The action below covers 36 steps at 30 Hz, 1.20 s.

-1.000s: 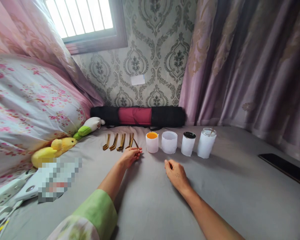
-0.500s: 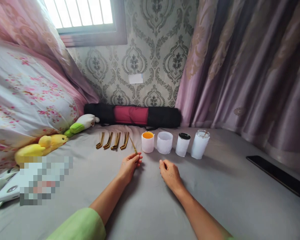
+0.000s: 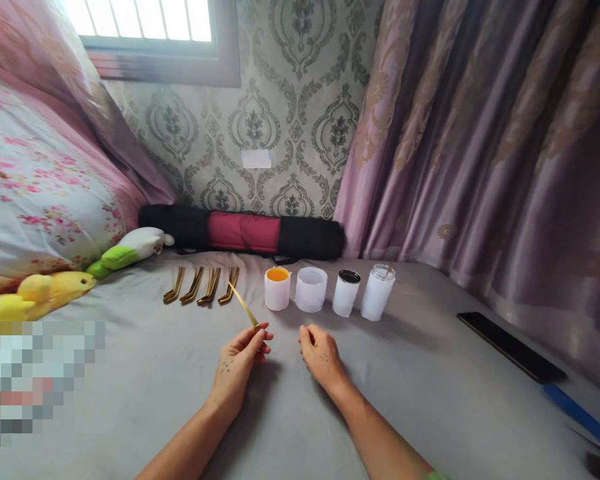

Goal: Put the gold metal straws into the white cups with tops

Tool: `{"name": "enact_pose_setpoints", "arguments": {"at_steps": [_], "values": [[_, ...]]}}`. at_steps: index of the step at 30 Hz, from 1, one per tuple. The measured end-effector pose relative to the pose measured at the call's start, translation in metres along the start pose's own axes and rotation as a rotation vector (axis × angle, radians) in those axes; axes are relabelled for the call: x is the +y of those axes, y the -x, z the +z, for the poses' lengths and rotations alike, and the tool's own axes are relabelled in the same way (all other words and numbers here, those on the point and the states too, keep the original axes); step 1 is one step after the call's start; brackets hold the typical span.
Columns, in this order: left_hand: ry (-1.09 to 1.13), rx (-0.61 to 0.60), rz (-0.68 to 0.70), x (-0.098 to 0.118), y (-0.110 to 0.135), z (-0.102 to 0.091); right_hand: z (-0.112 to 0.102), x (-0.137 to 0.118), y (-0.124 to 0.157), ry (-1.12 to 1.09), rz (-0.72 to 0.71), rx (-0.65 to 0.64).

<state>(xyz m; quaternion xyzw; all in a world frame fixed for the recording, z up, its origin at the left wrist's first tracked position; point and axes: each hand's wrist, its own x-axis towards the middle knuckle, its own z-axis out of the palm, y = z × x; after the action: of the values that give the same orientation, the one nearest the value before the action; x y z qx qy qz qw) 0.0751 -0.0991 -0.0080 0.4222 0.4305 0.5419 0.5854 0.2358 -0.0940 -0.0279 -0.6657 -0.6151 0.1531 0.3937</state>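
Note:
My left hand pinches a pair of gold tweezers by one end, between thumb and fingers. Their thin end points up and away to the left, above the sheet. My right hand is closed in a loose fist, with nothing visible in it, in front of the cups. Gold bent-tip tweezers lie in several small groups at the left. In a row beyond my hands stand a white-wrapped cup with an orange inside, a wide whitish cup, a black-topped cup and a taller white-wrapped glass jar, a gold bit showing at its rim.
Everything rests on a grey sheet. A black and red roll lies along the wall. Plush toys and a flowered pillow sit at the left. A black phone and a blue object are at the right.
The view has swung right, so the scene sits further left. My left hand has drawn back a little, and more of the tweezers shows. The right hand stays closed.

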Motion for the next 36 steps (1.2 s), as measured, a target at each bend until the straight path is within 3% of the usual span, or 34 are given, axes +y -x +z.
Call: {"name": "enact_pose_setpoints", "arguments": {"at_steps": [17,28,36], "values": [[-0.175,-0.146,0.073,0.004,0.021,0.008,-0.01,-0.007,0.004,-0.174,-0.025,-0.09],[-0.345,-0.257,0.162,0.003,0.028,0.008,-0.029,-0.031,0.004,-0.593,0.127,-0.285],[-0.433,-0.328,0.288,0.012,0.036,0.011,-0.038,-0.042,0.004,-0.728,0.154,-0.385]]}}
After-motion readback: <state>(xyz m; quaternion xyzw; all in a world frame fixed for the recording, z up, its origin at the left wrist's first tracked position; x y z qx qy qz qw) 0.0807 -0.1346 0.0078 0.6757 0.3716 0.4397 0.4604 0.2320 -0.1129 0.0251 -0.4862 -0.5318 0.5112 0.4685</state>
